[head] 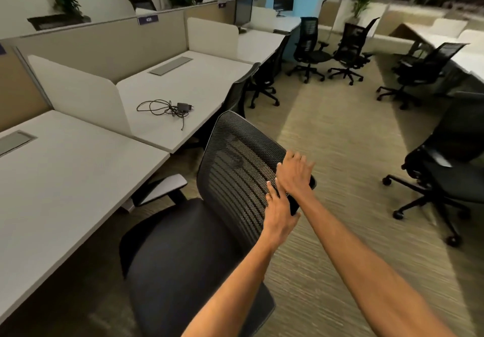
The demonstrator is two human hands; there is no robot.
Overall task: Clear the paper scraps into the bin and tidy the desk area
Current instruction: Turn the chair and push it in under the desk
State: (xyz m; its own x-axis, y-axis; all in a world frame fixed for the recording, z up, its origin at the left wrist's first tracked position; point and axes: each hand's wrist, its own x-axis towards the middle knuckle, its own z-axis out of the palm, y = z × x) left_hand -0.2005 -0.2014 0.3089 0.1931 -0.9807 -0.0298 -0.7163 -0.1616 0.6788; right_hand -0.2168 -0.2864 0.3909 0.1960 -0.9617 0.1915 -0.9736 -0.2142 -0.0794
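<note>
A black mesh office chair [235, 169] stands at the near white desk [65, 179], its backrest turned toward me. My left hand [279, 214] grips the backrest's right edge, fingers flat on the mesh front and thumb behind. Just above it, my right hand [294, 174] is wrapped over the same edge near the top corner. The two hands touch each other. No paper scraps or bin are in view.
A black charger with a tangled cable [167, 108] lies on the second desk [188, 85]. White dividers [78, 93] separate the desks. Another chair [450, 179] stands at the right, more chairs [311, 48] farther back. Carpeted aisle [340, 140] runs between.
</note>
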